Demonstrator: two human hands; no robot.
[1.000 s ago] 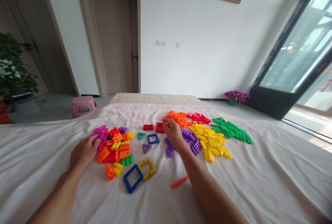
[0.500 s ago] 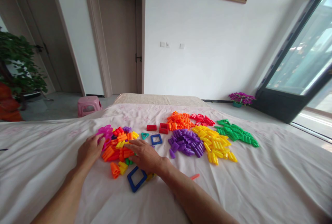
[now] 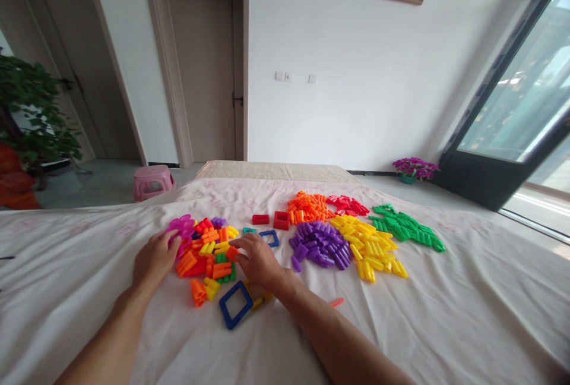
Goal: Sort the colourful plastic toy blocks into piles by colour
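A mixed heap of plastic building blocks [image 3: 207,263] in orange, red, yellow, green and purple lies between my two hands. My left hand [image 3: 157,257] is at its left side, fingers bent against a magenta plastic piece [image 3: 181,227] with a scalloped edge; what its fingertips do is partly hidden. On the right of the heap, my right hand [image 3: 258,259] pinches an orange block [image 3: 232,253] between thumb and fingers, just above the other blocks. Below that hand lies a blue square frame [image 3: 236,305], with some yellow blocks partly covered by the wrist.
Sorted piles lie to the right: orange blocks [image 3: 309,207], red blocks [image 3: 347,205], purple blocks [image 3: 318,245], yellow blocks [image 3: 367,245] and green blocks [image 3: 407,227]. Red pieces [image 3: 281,220] and a smaller blue frame [image 3: 275,239] sit beyond my right hand on the white cloth [image 3: 445,314].
My right hand has drawn slightly right from the heap and now has an orange block in its fingers. More green and orange blocks are uncovered. My left hand stays in place.
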